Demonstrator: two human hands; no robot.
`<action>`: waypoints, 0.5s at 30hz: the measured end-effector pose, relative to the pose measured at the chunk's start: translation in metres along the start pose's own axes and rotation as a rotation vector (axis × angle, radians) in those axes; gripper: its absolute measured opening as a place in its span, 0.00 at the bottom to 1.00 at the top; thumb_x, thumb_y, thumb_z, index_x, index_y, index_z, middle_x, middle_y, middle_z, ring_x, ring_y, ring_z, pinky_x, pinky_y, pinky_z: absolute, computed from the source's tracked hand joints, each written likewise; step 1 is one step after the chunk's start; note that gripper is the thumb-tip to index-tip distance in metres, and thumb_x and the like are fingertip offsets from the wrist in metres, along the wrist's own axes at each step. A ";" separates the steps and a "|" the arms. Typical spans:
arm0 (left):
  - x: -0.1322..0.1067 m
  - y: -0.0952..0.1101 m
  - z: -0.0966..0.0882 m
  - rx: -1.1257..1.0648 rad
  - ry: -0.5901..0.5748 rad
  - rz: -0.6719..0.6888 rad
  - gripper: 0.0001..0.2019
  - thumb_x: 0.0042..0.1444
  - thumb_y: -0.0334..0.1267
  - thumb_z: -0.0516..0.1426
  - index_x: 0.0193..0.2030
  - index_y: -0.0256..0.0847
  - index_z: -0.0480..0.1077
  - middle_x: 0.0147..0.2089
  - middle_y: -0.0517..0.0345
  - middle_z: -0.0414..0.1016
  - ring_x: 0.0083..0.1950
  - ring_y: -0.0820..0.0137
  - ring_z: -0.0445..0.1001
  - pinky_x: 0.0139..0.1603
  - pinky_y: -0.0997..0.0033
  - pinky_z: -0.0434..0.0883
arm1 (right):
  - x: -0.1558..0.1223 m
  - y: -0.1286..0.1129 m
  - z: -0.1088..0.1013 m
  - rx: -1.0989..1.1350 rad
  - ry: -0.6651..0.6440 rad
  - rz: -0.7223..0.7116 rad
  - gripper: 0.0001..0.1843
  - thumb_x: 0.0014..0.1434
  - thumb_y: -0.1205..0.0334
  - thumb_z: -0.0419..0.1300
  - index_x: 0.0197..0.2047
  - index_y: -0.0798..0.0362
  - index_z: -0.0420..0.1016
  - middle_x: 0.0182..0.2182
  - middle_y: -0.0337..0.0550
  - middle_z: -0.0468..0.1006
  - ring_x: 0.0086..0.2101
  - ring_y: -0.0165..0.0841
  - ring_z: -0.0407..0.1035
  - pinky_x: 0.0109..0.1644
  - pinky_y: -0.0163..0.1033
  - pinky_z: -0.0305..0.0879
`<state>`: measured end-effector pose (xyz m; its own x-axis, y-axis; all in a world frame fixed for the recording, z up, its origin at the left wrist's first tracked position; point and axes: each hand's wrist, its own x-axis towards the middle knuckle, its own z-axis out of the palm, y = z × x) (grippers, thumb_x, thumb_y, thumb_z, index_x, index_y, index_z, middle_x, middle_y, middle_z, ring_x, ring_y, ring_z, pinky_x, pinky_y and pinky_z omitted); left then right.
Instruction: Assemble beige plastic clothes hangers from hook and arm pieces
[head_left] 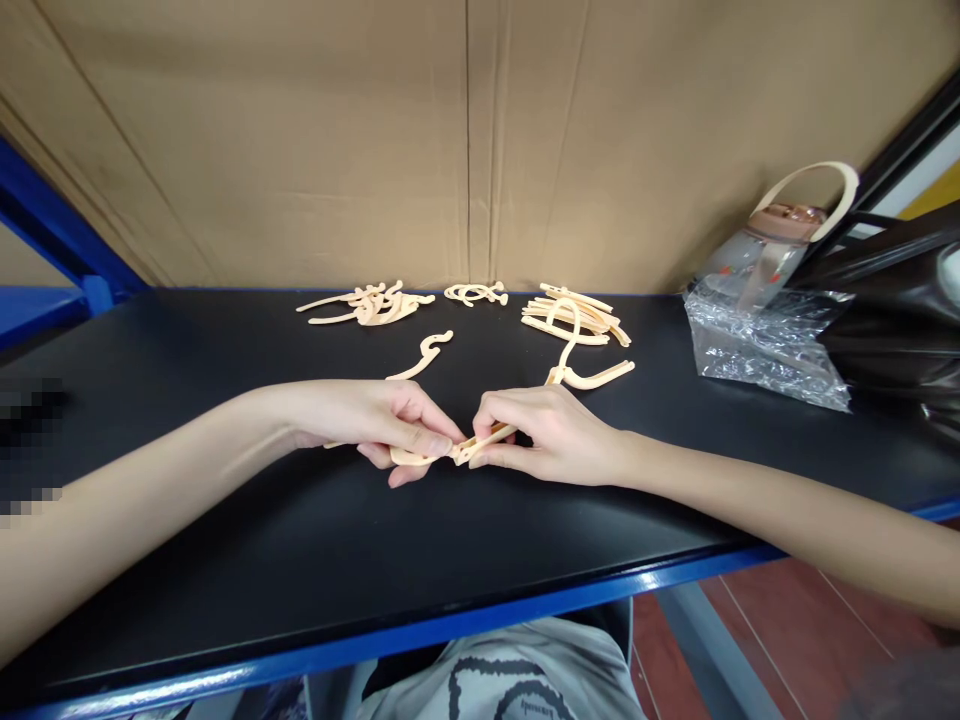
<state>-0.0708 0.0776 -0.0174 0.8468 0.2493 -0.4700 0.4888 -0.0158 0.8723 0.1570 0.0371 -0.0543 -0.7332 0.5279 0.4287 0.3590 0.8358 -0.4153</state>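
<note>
My left hand [401,425] pinches a cream plastic hanger piece [409,458] between thumb and fingers. My right hand [536,435] grips a slim cream hanger arm [480,442], its forked end meeting the left piece between the two hands. Whether the two are joined is not clear. Just behind my right hand, a cream hanger hook [571,335] stands out with an arm [604,378] running right; its lower end is hidden by the hand. Beyond my left hand, a curved loose piece [429,355] lies on the black tabletop, partly covered by that hand.
Along the back lie a heap of curved pieces [382,305], a few small rounded parts [474,293] and a stack of straight arms [577,315]. A drinking bottle [765,250], clear plastic wrap [765,345] and a black bag [892,310] are at right. Cardboard [337,150] forms the back wall.
</note>
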 end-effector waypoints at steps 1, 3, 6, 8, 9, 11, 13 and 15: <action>0.000 0.000 0.000 -0.006 0.003 0.001 0.19 0.59 0.50 0.57 0.47 0.36 0.74 0.20 0.63 0.65 0.17 0.82 0.46 0.16 0.76 0.41 | 0.000 0.000 0.000 -0.002 -0.001 0.001 0.10 0.63 0.57 0.58 0.34 0.54 0.66 0.29 0.36 0.74 0.29 0.25 0.68 0.30 0.29 0.56; 0.000 -0.001 0.000 -0.007 0.000 -0.009 0.17 0.59 0.49 0.58 0.45 0.37 0.75 0.20 0.63 0.66 0.17 0.82 0.47 0.16 0.76 0.41 | 0.001 -0.002 0.000 -0.015 -0.013 -0.012 0.10 0.63 0.57 0.58 0.33 0.54 0.66 0.29 0.37 0.73 0.28 0.25 0.67 0.29 0.30 0.55; 0.000 0.001 0.001 -0.004 -0.019 -0.016 0.16 0.59 0.49 0.58 0.41 0.36 0.75 0.19 0.63 0.64 0.17 0.82 0.47 0.17 0.76 0.41 | 0.002 -0.004 0.000 -0.028 -0.030 -0.032 0.11 0.63 0.57 0.58 0.33 0.54 0.66 0.28 0.37 0.73 0.28 0.25 0.67 0.29 0.30 0.55; 0.001 0.002 0.002 -0.005 -0.027 -0.018 0.17 0.59 0.49 0.58 0.40 0.36 0.75 0.19 0.63 0.64 0.17 0.82 0.47 0.17 0.75 0.41 | 0.002 -0.004 0.000 -0.035 -0.032 -0.039 0.11 0.63 0.56 0.57 0.33 0.54 0.66 0.28 0.37 0.73 0.28 0.25 0.67 0.29 0.30 0.55; 0.001 0.003 0.002 -0.005 -0.026 -0.021 0.17 0.59 0.49 0.58 0.40 0.35 0.75 0.19 0.63 0.64 0.17 0.82 0.47 0.17 0.75 0.41 | 0.002 -0.005 0.000 -0.042 -0.032 -0.044 0.11 0.63 0.56 0.57 0.33 0.54 0.66 0.28 0.36 0.72 0.28 0.25 0.67 0.29 0.30 0.55; 0.001 0.004 0.004 -0.001 -0.015 -0.018 0.17 0.59 0.49 0.58 0.38 0.35 0.75 0.19 0.63 0.63 0.17 0.81 0.47 0.17 0.74 0.41 | 0.002 -0.005 0.000 -0.053 -0.028 -0.059 0.12 0.64 0.55 0.57 0.33 0.54 0.66 0.28 0.36 0.72 0.28 0.24 0.66 0.29 0.30 0.55; 0.002 0.004 0.006 0.011 -0.001 -0.001 0.16 0.59 0.48 0.57 0.37 0.35 0.75 0.18 0.63 0.63 0.17 0.81 0.48 0.17 0.74 0.42 | 0.001 -0.004 0.000 -0.055 -0.022 -0.074 0.12 0.63 0.56 0.57 0.32 0.54 0.66 0.27 0.36 0.72 0.27 0.24 0.66 0.29 0.29 0.55; 0.002 0.005 0.008 0.033 0.010 0.014 0.15 0.59 0.47 0.57 0.37 0.35 0.74 0.19 0.62 0.66 0.16 0.81 0.49 0.17 0.74 0.44 | 0.001 -0.004 0.000 -0.058 -0.020 -0.085 0.12 0.63 0.56 0.58 0.32 0.54 0.66 0.27 0.36 0.72 0.27 0.24 0.66 0.29 0.29 0.55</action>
<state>-0.0655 0.0706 -0.0153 0.8515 0.2584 -0.4562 0.4836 -0.0510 0.8738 0.1551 0.0338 -0.0520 -0.7736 0.4521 0.4440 0.3273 0.8851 -0.3310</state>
